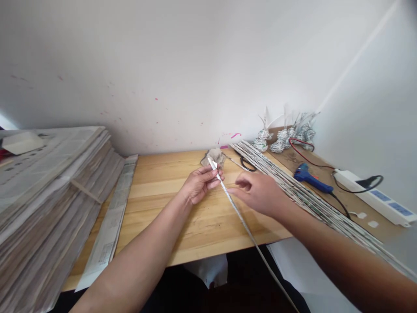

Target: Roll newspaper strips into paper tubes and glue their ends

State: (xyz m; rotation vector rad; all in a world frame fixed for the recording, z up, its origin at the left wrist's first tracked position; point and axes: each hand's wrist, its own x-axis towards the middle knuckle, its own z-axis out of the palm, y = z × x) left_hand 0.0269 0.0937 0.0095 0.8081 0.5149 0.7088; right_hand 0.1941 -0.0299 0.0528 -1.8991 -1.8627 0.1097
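A long thin paper tube, rolled from printed paper, slants from the middle of the table down past its front edge. Its upper end flares into a loose white paper tip. My left hand is closed on the tube just below that tip, pinching it between thumb and fingers. Beside the tube, a little lower, is my right hand, its thumb tip at or very near the tube. The index finger curls apart from the thumb, and no part of the tube shows between them. Its other fingers are hidden.
Newspaper stacks and cut paper strips lie left. A greyish cloth-like lump, scissors and many paper tubes lie beyond and right. Farther right are a blue glue gun, a power strip and woven paper figures.
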